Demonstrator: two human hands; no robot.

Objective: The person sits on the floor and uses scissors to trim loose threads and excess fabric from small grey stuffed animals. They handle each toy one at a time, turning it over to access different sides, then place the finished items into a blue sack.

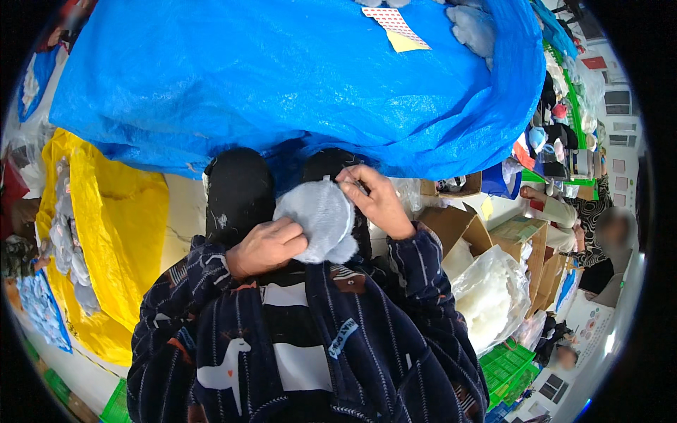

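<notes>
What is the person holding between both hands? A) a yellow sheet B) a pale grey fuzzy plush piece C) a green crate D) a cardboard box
B: the left hand and right hand both grip a pale grey fuzzy plush piece above the lap, in front of the big blue bag.

- A large blue tarpaulin sack (296,77) fills the space beyond the grip, with a yellow-and-patterned paper slip (398,28) lying on top.
- Left of the grip, a yellow sack (116,211) sits on a pale floor (185,211).
- Right of the grip stand open cardboard boxes (458,225) and a clear bag of white stuffing (490,296).
- Green plastic crates (508,363) lie lower right.
- Cluttered shelves (571,120) line the far right.
</notes>
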